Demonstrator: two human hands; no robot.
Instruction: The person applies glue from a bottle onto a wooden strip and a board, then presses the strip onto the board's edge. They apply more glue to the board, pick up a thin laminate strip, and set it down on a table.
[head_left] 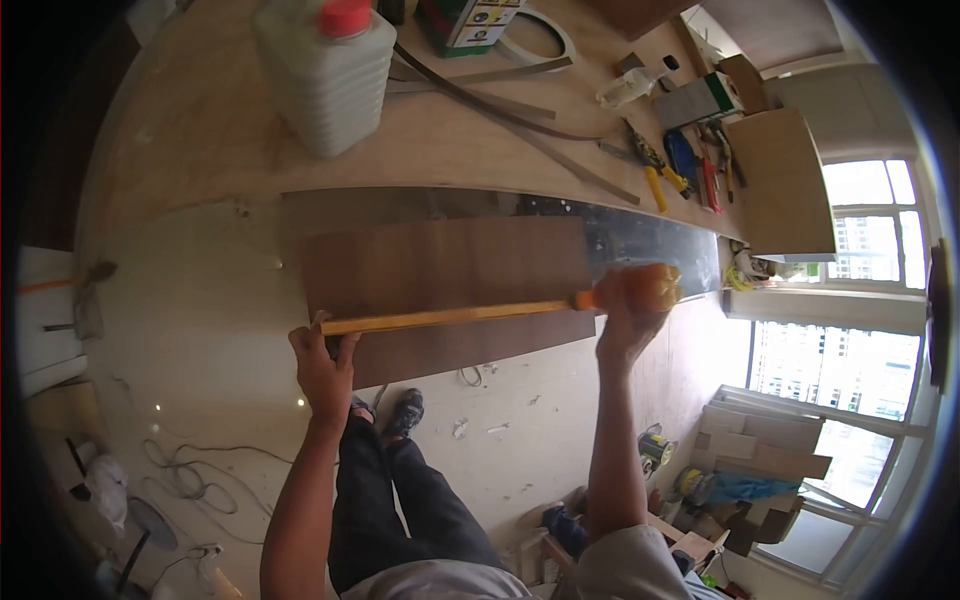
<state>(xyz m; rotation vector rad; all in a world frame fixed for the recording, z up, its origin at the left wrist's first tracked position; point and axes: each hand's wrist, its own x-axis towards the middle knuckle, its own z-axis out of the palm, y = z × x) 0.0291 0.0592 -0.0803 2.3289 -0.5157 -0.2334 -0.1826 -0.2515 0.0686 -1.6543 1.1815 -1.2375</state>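
Behind hands, green box (478, 22), label print unreadable.

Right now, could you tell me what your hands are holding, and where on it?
Both hold one long yellow strip: left hand grips its near end, right hand closes over its orange far end.

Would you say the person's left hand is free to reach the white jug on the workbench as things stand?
Probably not at once: the left hand is gripping one end of the long wooden strip, and the white jug stands well beyond it across the dark panel, though nothing blocks the way.
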